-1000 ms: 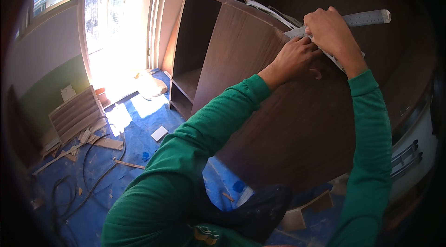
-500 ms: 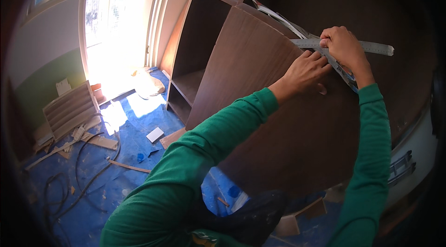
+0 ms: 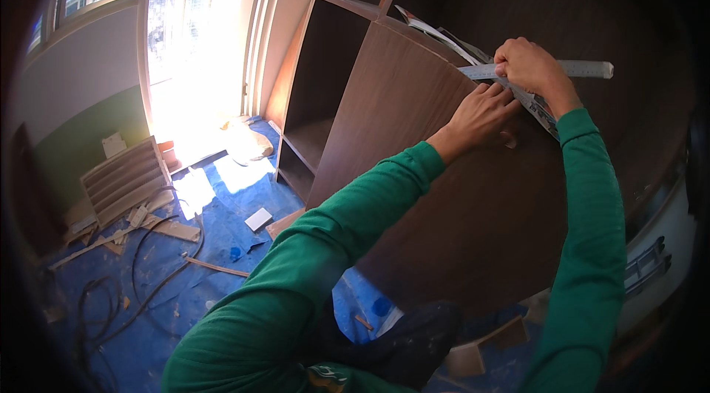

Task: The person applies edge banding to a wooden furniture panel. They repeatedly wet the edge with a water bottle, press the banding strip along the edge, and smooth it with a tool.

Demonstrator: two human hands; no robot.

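Observation:
My right hand (image 3: 526, 71) is closed round a silver metal ruler (image 3: 588, 69), lying crosswise over the upper edge of a brown wood-grain panel (image 3: 414, 164). Both ends of the ruler show past the fist. Close beside it, my left hand (image 3: 477, 118) has its fingers curled over that same panel edge, with the thumb on the panel's face. Its fingertips are partly hidden. A thin bundle of printed sheets (image 3: 451, 42) runs slantwise along the edge, passing beneath the ruler and my right hand.
A dark brown cabinet with open shelves (image 3: 322, 60) stands beyond the panel. Blue sheeting (image 3: 244, 245) covers the floor, with a dark cable (image 3: 148, 297), wood scraps (image 3: 177, 229) and a white box (image 3: 258, 219) on it. A slatted panel (image 3: 127, 175) leans at the left wall.
The view has shifted slightly. The ruler and my right hand sit a little further left, and the ruler lies a bit more level. My left hand keeps its place on the panel edge.

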